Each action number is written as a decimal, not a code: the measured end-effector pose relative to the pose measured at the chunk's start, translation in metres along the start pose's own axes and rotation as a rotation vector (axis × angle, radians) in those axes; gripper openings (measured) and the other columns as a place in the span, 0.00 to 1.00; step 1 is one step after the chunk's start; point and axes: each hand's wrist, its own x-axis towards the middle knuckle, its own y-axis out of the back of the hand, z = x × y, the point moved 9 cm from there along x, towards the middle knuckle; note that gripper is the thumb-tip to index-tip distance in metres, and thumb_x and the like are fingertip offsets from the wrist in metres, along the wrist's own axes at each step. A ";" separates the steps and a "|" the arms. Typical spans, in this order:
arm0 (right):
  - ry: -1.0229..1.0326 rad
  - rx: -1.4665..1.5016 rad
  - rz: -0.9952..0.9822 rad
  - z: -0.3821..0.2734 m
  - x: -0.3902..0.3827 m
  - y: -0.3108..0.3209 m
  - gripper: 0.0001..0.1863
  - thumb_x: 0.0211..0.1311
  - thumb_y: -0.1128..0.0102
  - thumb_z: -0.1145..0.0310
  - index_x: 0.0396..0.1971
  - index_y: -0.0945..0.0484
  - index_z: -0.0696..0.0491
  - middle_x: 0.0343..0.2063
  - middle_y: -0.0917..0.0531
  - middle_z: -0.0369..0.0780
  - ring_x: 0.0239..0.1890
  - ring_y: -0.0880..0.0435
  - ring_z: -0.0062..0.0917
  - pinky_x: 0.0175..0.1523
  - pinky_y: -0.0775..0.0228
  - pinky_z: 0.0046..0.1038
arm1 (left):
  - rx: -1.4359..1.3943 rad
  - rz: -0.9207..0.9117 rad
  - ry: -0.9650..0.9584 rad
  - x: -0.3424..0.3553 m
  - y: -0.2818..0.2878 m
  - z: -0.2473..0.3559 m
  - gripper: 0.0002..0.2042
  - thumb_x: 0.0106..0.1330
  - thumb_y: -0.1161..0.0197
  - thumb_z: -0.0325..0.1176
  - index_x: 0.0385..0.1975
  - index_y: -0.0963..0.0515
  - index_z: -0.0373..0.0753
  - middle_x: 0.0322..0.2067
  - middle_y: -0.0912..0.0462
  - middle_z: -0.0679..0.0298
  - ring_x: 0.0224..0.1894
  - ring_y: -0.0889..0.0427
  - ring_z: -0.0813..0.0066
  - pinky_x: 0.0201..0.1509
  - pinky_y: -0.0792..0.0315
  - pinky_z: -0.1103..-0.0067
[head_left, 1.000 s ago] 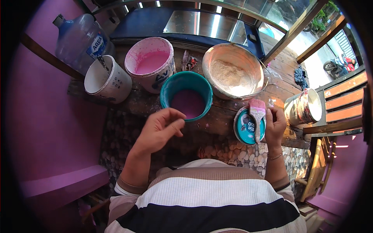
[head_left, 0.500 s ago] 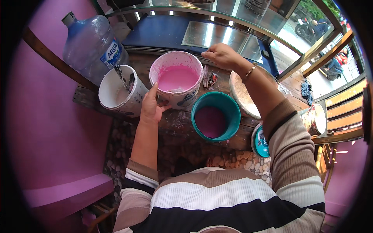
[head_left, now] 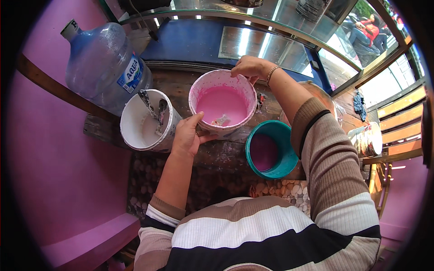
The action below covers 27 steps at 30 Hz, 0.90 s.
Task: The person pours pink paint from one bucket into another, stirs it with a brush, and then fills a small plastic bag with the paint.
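My left hand [head_left: 193, 133] grips the pink-filled white bucket [head_left: 195, 95] at its near left side, thumb near the rim and fingers around the wall. My right hand [head_left: 246, 67] reaches over to the back right rim of the same bucket, fingers bent onto it. A pale lump lies in the pink liquid near the front. To the right stands a teal bucket [head_left: 284, 156] holding purple liquid. On the left, another white bucket [head_left: 129, 135] has stained tools [head_left: 160, 117] standing in it. A wide basin [head_left: 307, 85] is mostly hidden behind my right arm.
A large plastic water jug [head_left: 97, 63] stands back left on the wooden table [head_left: 104, 128], beside the pink wall. A glass cabinet [head_left: 312, 18] is behind. A dark cloth [head_left: 359, 106] and stained pail [head_left: 366, 140] sit at right. Outside, a person [head_left: 368, 29] in red is on a motorbike.
My right hand has left the brush on the right and moved onto the pink-filled bucket's back rim. My left hand has moved from beside the teal bucket to grip the pink-filled one.
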 end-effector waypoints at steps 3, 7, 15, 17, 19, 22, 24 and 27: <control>0.016 0.026 0.009 -0.003 0.001 0.001 0.23 0.51 0.38 0.62 0.41 0.19 0.65 0.40 0.17 0.53 0.36 0.13 0.39 0.38 0.16 0.36 | 0.024 0.003 -0.039 0.004 0.003 0.004 0.21 0.65 0.40 0.35 0.51 0.30 0.25 0.43 0.21 0.50 0.44 0.17 0.56 0.41 0.16 0.56; -0.018 -0.115 0.033 -0.012 -0.001 -0.001 0.18 0.48 0.41 0.67 0.35 0.19 0.67 0.32 0.16 0.51 0.29 0.14 0.38 0.32 0.18 0.36 | 0.041 0.080 -0.096 0.006 0.005 0.008 0.17 0.64 0.43 0.30 0.46 0.31 0.22 0.42 0.22 0.47 0.42 0.16 0.57 0.37 0.14 0.61; 0.054 -0.251 0.111 -0.021 -0.011 -0.005 0.16 0.48 0.45 0.67 0.28 0.19 0.67 0.26 0.18 0.53 0.27 0.15 0.41 0.28 0.23 0.38 | 0.103 0.122 -0.143 0.002 0.009 0.006 0.15 0.63 0.47 0.27 0.43 0.32 0.20 0.40 0.22 0.45 0.38 0.15 0.57 0.34 0.14 0.62; 0.119 -0.388 0.181 -0.032 -0.014 -0.007 0.16 0.49 0.46 0.67 0.26 0.19 0.67 0.26 0.19 0.56 0.29 0.16 0.45 0.34 0.23 0.39 | 0.092 0.068 -0.170 -0.001 0.008 0.004 0.15 0.62 0.46 0.27 0.42 0.34 0.20 0.40 0.22 0.46 0.35 0.15 0.58 0.32 0.13 0.63; 0.205 -0.444 0.233 -0.038 -0.017 -0.008 0.15 0.50 0.46 0.68 0.25 0.19 0.67 0.26 0.19 0.58 0.31 0.16 0.47 0.37 0.23 0.39 | 0.094 0.120 -0.207 -0.010 0.006 0.002 0.14 0.62 0.46 0.25 0.42 0.35 0.20 0.39 0.22 0.47 0.34 0.15 0.59 0.32 0.13 0.64; 0.313 -0.475 0.327 -0.056 -0.035 -0.010 0.14 0.50 0.46 0.69 0.24 0.20 0.67 0.27 0.19 0.59 0.35 0.17 0.50 0.41 0.24 0.39 | 0.077 0.201 -0.300 -0.025 0.005 0.000 0.13 0.61 0.45 0.23 0.41 0.36 0.23 0.37 0.23 0.51 0.33 0.15 0.63 0.32 0.13 0.66; 0.318 -0.453 0.378 -0.056 -0.048 -0.005 0.13 0.50 0.45 0.69 0.23 0.20 0.67 0.28 0.19 0.59 0.36 0.18 0.51 0.42 0.25 0.39 | 0.056 0.211 -0.349 -0.032 0.001 0.001 0.12 0.60 0.44 0.21 0.40 0.36 0.25 0.36 0.23 0.53 0.32 0.15 0.65 0.32 0.13 0.67; 0.237 -0.223 0.504 -0.044 -0.068 0.014 0.11 0.52 0.43 0.70 0.29 0.23 0.65 0.27 0.19 0.53 0.33 0.18 0.39 0.39 0.28 0.35 | -0.012 0.195 -0.470 -0.043 -0.008 0.013 0.14 0.55 0.40 0.20 0.38 0.36 0.29 0.35 0.26 0.57 0.30 0.18 0.71 0.30 0.14 0.69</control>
